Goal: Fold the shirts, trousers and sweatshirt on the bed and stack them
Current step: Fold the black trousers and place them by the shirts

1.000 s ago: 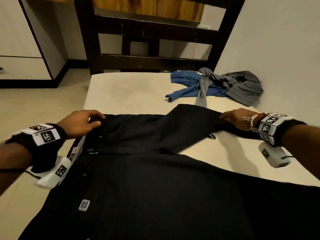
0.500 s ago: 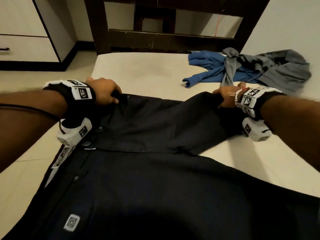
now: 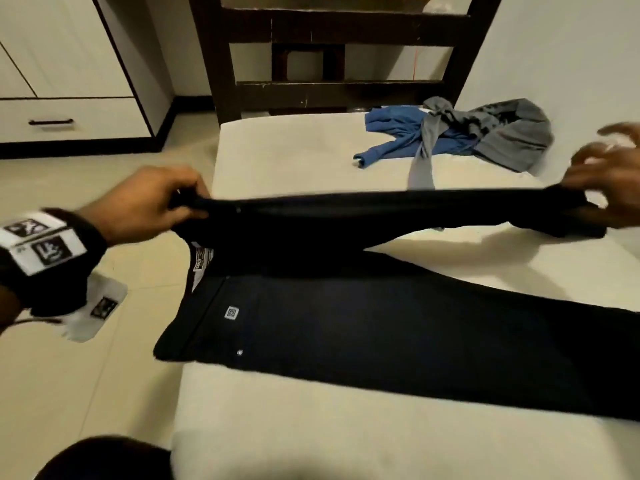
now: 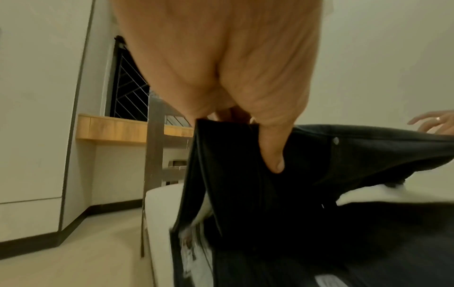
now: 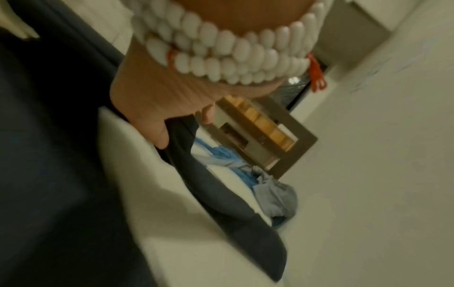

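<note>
No word or number can be read anywhere. The black trousers (image 3: 381,323) carry a small white square patch (image 3: 231,312) left of centre in the head view, with a ring-like mark inside (too small to make out). A pale printed label (image 3: 202,259) sits inside the waistband, its print blurred. The wrist band (image 3: 41,245) at the left edge bears black-and-white square code markers, not letters.

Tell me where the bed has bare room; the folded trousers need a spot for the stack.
Bare mattress lies between the headboard and the lifted black trousers, left of the blue shirt. The near strip is bare too. The far right corner is crowded.
</note>
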